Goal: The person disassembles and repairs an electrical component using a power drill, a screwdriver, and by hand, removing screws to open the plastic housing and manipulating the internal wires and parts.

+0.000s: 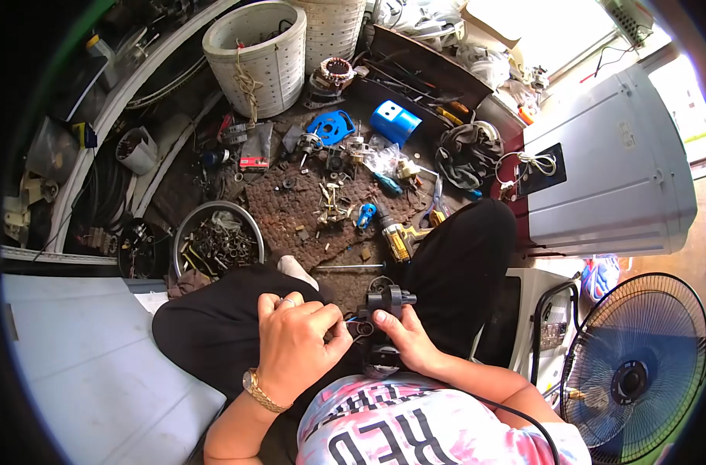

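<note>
My right hand (412, 339) grips a dark motor-like part (390, 301) above my lap, its thumb pressed on the near side. Thin wires and a dark round piece show between the part and my left hand. My left hand (300, 337) is closed, with fingers curled, just left of the part. Whatever its fingers hold, if anything, is too small or hidden to name. A gold watch (261, 391) is on the left wrist. Below the right hand lies another dark round piece (383, 358), partly hidden.
Ahead on a brown mat (279, 209) lie a yellow drill (400, 239), a screwdriver (351, 267), a blue cover (396, 122) and several loose parts. A metal bowl of small parts (219, 240) stands left. White drums (256, 58) are behind. A fan (630, 380) stands right.
</note>
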`<state>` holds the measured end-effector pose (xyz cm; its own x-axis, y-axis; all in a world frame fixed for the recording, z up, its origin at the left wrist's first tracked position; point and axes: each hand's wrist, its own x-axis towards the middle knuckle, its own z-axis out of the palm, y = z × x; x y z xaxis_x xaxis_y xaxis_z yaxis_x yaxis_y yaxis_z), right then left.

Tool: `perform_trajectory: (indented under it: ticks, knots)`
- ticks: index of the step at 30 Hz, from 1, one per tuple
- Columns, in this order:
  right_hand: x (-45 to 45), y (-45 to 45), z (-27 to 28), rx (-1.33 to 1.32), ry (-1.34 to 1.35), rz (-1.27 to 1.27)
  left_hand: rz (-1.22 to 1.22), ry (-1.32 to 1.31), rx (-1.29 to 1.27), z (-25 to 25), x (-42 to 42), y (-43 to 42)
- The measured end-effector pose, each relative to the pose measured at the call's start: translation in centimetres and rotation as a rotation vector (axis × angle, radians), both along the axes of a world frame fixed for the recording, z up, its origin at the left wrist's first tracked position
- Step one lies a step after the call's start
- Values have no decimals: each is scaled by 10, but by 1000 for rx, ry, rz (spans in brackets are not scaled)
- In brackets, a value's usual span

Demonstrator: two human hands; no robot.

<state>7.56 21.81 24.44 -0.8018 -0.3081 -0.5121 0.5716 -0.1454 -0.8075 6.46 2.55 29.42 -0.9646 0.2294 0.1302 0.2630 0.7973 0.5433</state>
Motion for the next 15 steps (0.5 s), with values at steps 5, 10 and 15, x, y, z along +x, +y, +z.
perform_trajectory:
  ticks: [5,10,15]
  knots:
    - [0,-1,-1,23,21,10,48,-87,133,-8,1,-2]
    - [-3,0,3,64,0,58,87,-172,179,-13,-1,-5]
    - [-1,0,1,30,26,23,107,-86,106,-7,4,1]
